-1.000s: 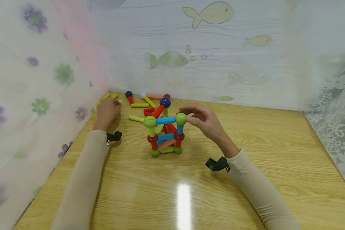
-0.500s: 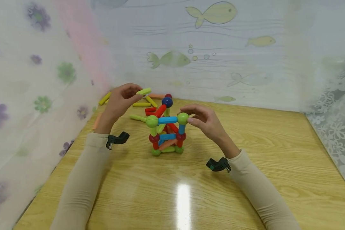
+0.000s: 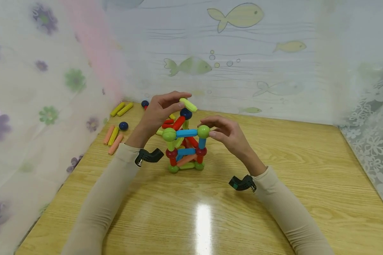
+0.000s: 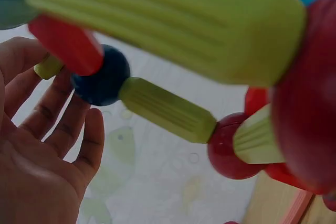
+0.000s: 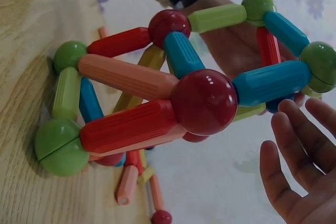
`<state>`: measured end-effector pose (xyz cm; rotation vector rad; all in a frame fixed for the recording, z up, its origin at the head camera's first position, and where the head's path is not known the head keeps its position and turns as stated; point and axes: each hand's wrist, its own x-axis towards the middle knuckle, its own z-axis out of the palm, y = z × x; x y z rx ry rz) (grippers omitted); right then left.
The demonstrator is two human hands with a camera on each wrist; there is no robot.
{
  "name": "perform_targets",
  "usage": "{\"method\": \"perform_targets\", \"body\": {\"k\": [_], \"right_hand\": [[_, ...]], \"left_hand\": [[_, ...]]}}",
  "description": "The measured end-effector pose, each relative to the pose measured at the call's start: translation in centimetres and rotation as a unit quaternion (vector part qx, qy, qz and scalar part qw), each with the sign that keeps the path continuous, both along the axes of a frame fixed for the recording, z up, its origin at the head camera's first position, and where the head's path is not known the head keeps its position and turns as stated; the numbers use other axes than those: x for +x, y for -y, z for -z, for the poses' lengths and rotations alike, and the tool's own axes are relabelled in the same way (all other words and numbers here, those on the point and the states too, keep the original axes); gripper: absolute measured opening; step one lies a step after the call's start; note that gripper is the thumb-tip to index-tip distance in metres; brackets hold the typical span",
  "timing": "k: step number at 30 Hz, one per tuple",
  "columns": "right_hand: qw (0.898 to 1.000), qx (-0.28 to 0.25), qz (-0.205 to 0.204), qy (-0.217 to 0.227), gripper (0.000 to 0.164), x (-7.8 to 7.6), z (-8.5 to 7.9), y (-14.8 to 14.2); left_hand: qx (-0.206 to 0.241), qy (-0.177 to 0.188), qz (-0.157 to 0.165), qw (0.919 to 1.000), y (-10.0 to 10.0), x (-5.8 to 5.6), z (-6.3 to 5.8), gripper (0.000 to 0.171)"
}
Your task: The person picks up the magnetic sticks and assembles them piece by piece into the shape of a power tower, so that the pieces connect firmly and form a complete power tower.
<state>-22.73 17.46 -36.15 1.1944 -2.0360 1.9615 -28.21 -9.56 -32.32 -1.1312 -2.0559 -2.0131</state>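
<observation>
My left hand [image 3: 162,112] pinches a yellow-green magnetic rod [image 3: 188,105] between thumb and fingers. It holds the rod just above a dark blue ball [image 3: 186,113] at the back top of a frame built from magnetic rods and balls. My right hand [image 3: 227,135] grips the green ball [image 3: 204,131] at the frame's upper right corner, thumb at its side and index finger behind. A blue rod [image 3: 186,133] joins that ball to another green ball [image 3: 169,134]. In the right wrist view, dark red balls [image 5: 205,102] link the frame's middle level; its lower green balls [image 5: 62,147] rest on the table.
Left of the frame lie yellow rods [image 3: 125,109], orange rods [image 3: 115,144] and a loose dark blue ball [image 3: 123,126]. Red rods [image 3: 167,124] lie behind the frame, partly hidden by the left hand. A printed curtain [image 3: 274,71] borders the wooden table [image 3: 290,159].
My left hand has picked up the yellow-green rod from the pile at the far left and carried it right, over the frame. The right hand stays at the green ball.
</observation>
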Motion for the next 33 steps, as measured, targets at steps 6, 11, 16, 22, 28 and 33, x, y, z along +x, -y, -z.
{"method": "perform_targets", "body": {"k": [6,11,16,22,28,33], "right_hand": [[1.0,-0.006,0.0,0.003,0.055,-0.1,0.1,0.1],[1.0,-0.012,-0.002,0.007,0.061,-0.2,0.2,0.1],[1.0,-0.009,0.007,0.008,0.058,-0.1,0.1,0.1],[1.0,-0.004,0.015,0.008,0.055,-0.1,0.1,0.1],[1.0,-0.012,0.003,0.019,0.062,0.1,-0.1,0.2],[1.0,-0.021,-0.006,0.022,0.061,0.1,-0.1,0.3]], "left_hand": [[0.008,0.024,0.047,0.9986,-0.9,-0.3,0.6,0.031],[0.023,0.065,0.087,0.9938,-1.3,-0.7,1.2,0.023],[0.026,0.088,0.118,0.9888,-1.5,-1.1,1.5,0.025],[0.015,0.094,0.138,0.9859,-1.5,-1.1,1.7,0.021],[0.011,0.121,0.154,0.9805,-1.5,-0.9,1.7,0.02],[0.02,0.135,0.174,0.9752,-1.6,-1.1,1.8,0.017]]}}
